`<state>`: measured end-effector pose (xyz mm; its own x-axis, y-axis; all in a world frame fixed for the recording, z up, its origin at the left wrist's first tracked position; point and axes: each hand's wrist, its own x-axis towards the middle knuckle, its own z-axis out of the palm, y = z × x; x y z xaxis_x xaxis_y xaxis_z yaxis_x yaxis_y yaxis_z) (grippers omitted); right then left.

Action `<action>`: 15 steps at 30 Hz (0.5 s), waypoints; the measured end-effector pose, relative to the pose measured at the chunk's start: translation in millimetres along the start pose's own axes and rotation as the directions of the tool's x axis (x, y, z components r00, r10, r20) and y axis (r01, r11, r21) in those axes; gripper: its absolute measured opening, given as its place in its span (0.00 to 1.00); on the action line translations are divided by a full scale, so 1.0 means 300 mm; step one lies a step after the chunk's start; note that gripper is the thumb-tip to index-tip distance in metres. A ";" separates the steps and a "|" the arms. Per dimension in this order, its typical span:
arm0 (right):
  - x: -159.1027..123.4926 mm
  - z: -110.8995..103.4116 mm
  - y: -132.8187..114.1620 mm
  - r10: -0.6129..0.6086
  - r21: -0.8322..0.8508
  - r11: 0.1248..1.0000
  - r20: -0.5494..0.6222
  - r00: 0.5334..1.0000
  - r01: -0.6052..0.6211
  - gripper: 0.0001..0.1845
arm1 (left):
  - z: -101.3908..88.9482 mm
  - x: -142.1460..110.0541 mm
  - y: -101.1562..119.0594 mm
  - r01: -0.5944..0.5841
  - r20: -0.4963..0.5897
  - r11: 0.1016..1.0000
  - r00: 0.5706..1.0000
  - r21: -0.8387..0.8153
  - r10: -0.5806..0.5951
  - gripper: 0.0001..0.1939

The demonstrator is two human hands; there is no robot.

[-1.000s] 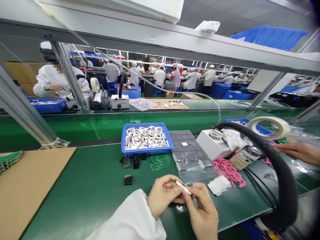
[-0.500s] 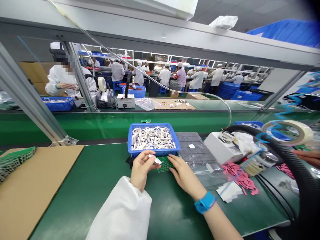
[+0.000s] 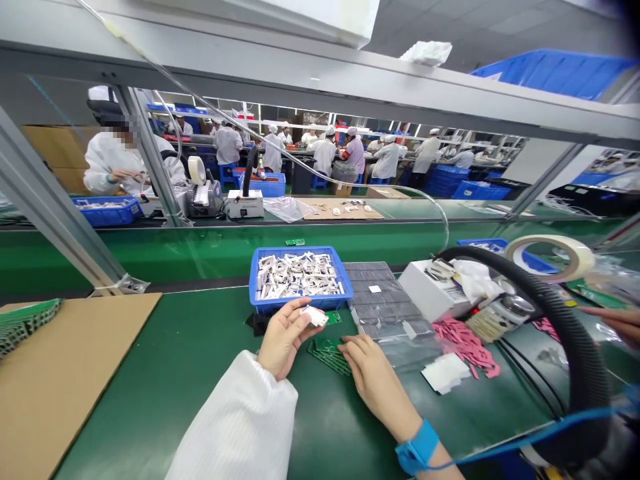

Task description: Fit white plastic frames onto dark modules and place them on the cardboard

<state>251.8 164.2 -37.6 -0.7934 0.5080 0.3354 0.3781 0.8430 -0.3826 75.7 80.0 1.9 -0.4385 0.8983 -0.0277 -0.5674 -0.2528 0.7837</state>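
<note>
Low in the centre of the frame, the left hand (image 3: 285, 339) holds a small white piece (image 3: 316, 316) loosely between thumb and fingertips — light, best pinched by its edges — while the right hand (image 3: 373, 377) rests open on thin green circuit boards (image 3: 326, 355), stiff but fragile-looking.

Small white piece (image 3: 315, 316), in left hand (image 3: 285, 338), green circuit boards (image 3: 326, 355), under right hand (image 3: 376, 380)

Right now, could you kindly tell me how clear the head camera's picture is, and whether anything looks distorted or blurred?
In the head view, the wide lens bows the grey overhead beam; the left hand and right hand look sharp; lighting is bright and even, with slight sheen on the clear plastic bag; the top right corner darkens into blur.
</note>
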 end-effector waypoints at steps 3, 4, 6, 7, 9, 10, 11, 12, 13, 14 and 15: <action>0.004 -0.013 0.001 0.003 0.096 0.995 -0.010 1.000 -0.002 0.10 | 0.001 -0.004 -0.007 0.015 -0.004 1.000 1.000 0.005 -0.015 0.19; 0.001 -0.015 0.003 0.010 0.131 0.991 -0.027 1.000 -0.006 0.09 | 0.002 -0.006 -0.009 0.020 -0.005 1.000 1.000 0.009 -0.020 0.18; -0.011 -0.015 0.005 0.068 0.227 0.973 -0.084 0.994 -0.047 0.08 | 0.007 -0.011 -0.012 0.036 -0.003 0.999 0.999 0.021 -0.036 0.19; -0.018 -0.014 0.007 0.130 0.291 0.952 -0.120 0.984 -0.091 0.07 | 0.010 -0.014 -0.013 0.044 -0.001 0.999 0.999 0.026 -0.043 0.20; -0.035 -0.017 0.007 0.330 0.485 0.851 -0.191 0.924 -0.204 0.09 | 0.016 -0.019 -0.017 0.064 0.010 0.997 0.998 0.032 -0.064 0.22; -0.042 -0.023 0.004 0.443 0.604 0.758 -0.198 0.875 -0.247 0.12 | 0.018 -0.021 -0.020 0.077 0.018 0.997 0.997 0.033 -0.077 0.22; -0.049 -0.031 0.000 0.539 0.718 0.643 -0.176 0.824 -0.267 0.15 | 0.021 -0.022 -0.023 0.092 0.030 0.995 0.995 0.033 -0.093 0.23; -0.054 -0.042 -0.007 0.607 0.812 0.520 -0.133 0.784 -0.265 0.17 | 0.023 -0.023 -0.028 0.110 0.046 0.993 0.993 0.035 -0.112 0.24; -0.058 -0.055 -0.016 0.644 0.879 0.407 -0.081 0.761 -0.250 0.18 | 0.026 -0.025 -0.033 0.131 0.065 0.991 0.989 0.039 -0.133 0.24; -0.061 -0.067 -0.027 0.655 0.918 0.320 -0.035 0.755 -0.235 0.18 | 0.028 -0.026 -0.038 0.152 0.082 0.987 0.984 0.045 -0.156 0.24; -0.063 -0.079 -0.040 0.652 0.937 0.263 0.002 0.758 -0.229 0.18 | 0.031 -0.028 -0.043 0.171 0.097 0.984 0.980 0.051 -0.175 0.24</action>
<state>273.5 148.8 -18.9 -0.3562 0.9344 0.0030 -0.1656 -0.0600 -0.9844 93.2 79.0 -2.1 -0.2624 0.9593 -0.1042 -0.5979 -0.0769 0.7979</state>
